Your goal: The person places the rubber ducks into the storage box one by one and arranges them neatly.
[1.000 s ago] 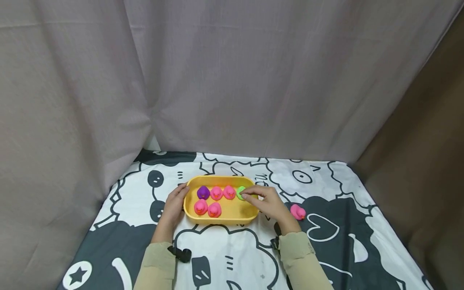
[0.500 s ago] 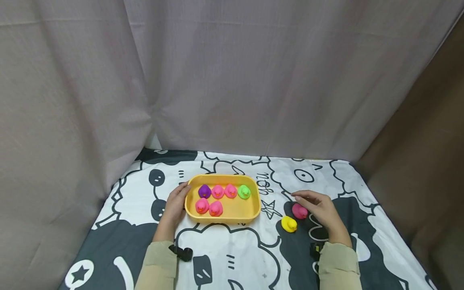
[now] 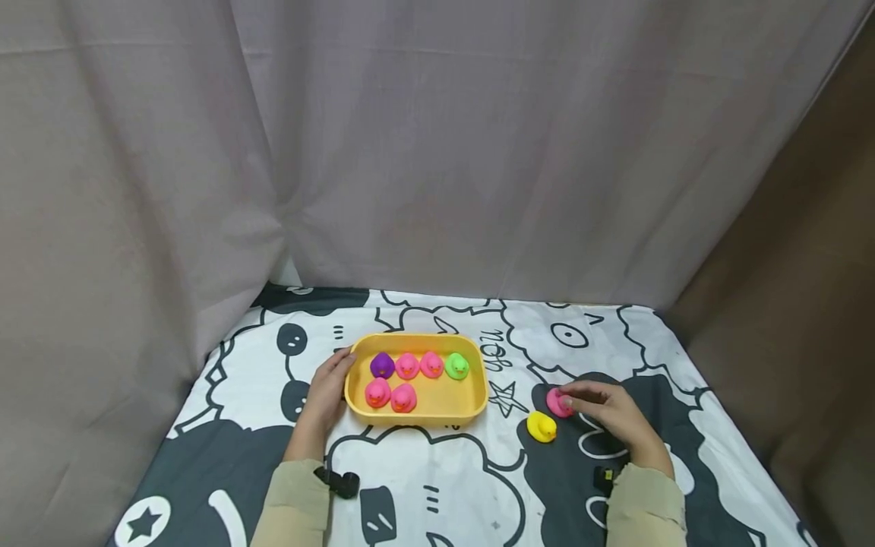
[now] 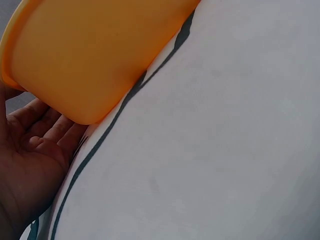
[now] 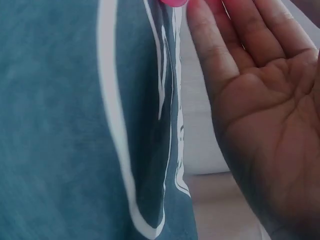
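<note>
A yellow tray (image 3: 437, 416) holds rubber ducks in two rows. The back row has a purple duck (image 3: 382, 365), two pink ducks (image 3: 431, 365) and a green duck (image 3: 456, 366); two more pink ducks (image 3: 403, 398) sit in front. My left hand (image 3: 330, 391) holds the tray's left end, thumb by the rim and fingers along the outer wall in the left wrist view. Right of the tray, my right hand (image 3: 611, 416) pinches a loose pink duck (image 3: 557, 403) between thumb and fingers. Only a sliver of this duck shows in the right wrist view.
A yellow duck (image 3: 541, 427) sits on the patterned cloth just in front of the gripped duck. Grey curtains (image 3: 465, 152) hang behind the table, with a brownish one (image 3: 807, 342) at the right. Both wrists carry small black devices.
My right hand left the green duck in the tray, moved right and came down onto the loose pink duck. The yellow duck, hidden a second ago, shows now. My left hand stayed at the tray.
</note>
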Motion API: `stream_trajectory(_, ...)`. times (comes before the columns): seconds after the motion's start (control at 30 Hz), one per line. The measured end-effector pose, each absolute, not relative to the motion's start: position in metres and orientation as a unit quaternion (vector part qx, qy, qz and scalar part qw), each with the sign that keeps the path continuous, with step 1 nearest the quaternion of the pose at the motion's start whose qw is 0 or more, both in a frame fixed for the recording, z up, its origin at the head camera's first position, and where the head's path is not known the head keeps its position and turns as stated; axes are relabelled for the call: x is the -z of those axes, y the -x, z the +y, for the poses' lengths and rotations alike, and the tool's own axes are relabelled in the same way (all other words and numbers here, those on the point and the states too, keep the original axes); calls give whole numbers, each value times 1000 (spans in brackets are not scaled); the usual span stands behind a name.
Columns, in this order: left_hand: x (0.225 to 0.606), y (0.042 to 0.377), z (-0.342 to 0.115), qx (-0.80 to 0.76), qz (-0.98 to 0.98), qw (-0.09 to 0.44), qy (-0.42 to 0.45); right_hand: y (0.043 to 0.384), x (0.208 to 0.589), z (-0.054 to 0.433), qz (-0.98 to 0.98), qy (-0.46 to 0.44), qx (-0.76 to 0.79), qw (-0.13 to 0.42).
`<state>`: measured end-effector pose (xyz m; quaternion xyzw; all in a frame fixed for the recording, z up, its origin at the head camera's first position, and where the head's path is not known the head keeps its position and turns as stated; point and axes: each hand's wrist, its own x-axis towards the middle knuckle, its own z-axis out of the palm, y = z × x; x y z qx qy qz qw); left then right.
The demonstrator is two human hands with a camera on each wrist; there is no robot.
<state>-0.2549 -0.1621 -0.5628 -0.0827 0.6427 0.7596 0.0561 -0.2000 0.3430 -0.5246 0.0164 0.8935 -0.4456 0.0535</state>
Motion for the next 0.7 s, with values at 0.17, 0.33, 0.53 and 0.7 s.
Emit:
stream_trajectory(0.17, 562, 254, -162, -761, 641, 56, 82, 199, 523, 343, 896, -22, 440, 60)
stream_trajectory(0.33, 563, 255, -162, -765, 635, 60, 85, 197, 523, 346, 900, -29, 429, 65)
stream_trajectory(0.53, 564, 255, -162, -762, 639, 61, 84, 198, 527, 348, 894, -32, 440, 80)
stream_trajectory(0.7, 564, 255, -163, -761, 641, 62, 82, 199, 528, 349, 893, -36, 441, 85)
